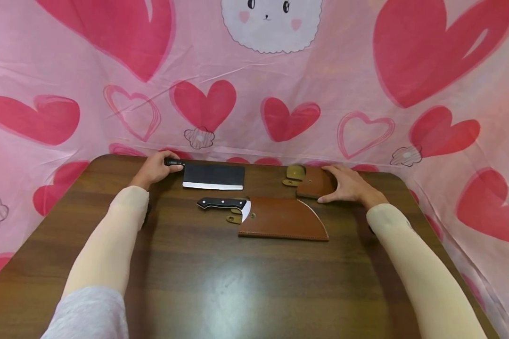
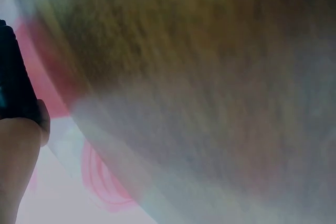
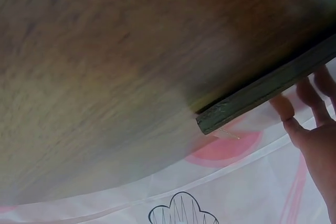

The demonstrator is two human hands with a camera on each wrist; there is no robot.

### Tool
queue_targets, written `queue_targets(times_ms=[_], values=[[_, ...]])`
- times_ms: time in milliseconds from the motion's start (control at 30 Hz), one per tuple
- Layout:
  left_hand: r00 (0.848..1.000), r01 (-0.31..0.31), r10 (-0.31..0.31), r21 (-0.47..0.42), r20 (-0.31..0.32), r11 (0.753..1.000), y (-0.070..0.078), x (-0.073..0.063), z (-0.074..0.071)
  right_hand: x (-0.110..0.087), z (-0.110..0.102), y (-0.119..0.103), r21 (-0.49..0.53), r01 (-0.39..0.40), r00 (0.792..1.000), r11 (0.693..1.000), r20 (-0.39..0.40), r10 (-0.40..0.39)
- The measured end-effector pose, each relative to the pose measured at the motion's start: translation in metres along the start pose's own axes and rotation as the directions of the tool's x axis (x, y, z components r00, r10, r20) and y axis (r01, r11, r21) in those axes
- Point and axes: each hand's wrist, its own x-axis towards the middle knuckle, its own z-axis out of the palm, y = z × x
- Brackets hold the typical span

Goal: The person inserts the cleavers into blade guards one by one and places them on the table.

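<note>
At the table's back left, my left hand (image 1: pixel 158 167) grips the dark handle (image 1: pixel 174 162) of a rectangular cleaver (image 1: pixel 213 175) with a black blade and a bright lower edge. The handle (image 2: pixel 14 77) also shows in the left wrist view. On the right, my right hand (image 1: pixel 349 184) holds a small brown leather sheath (image 1: pixel 314 182), thumb at its near edge and fingers at its far edge. Its dark edge (image 3: pixel 262 87) lies by the fingers in the right wrist view. In front, a second knife with a black riveted handle (image 1: pixel 222 203) sits in a larger brown sheath (image 1: pixel 284 219).
All of it is on a dark wooden table (image 1: pixel 246 282) with rounded back corners. A pink cloth (image 1: pixel 246 70) with hearts hangs right behind the table's back edge and along both sides. The small sheath's tan strap flaps (image 1: pixel 294 173) point left toward the cleaver.
</note>
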Motion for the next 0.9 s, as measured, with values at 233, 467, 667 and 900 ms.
queue_targets(times_ms=[233,467,667,900], values=[[1.0,-0.007,0.007,-0.026,-0.014,1.0,0.002,-0.002,-0.002,-0.003,-0.001,0.001,0.009,-0.016,1.0,1.0,-0.008,0.016],[0.999,-0.025,0.023,-0.048,-0.037,0.999,0.009,-0.006,-0.004,-0.003,0.0,-0.001,-0.009,-0.01,1.0,1.0,-0.024,0.01],[0.998,-0.034,0.03,-0.068,-0.051,0.997,0.018,-0.01,-0.004,-0.005,-0.002,-0.007,-0.043,0.017,0.998,0.999,-0.053,-0.02],[0.998,-0.028,0.024,-0.061,-0.06,0.998,0.024,-0.015,-0.004,-0.006,0.001,-0.014,-0.058,0.069,0.993,0.996,-0.087,-0.074]])
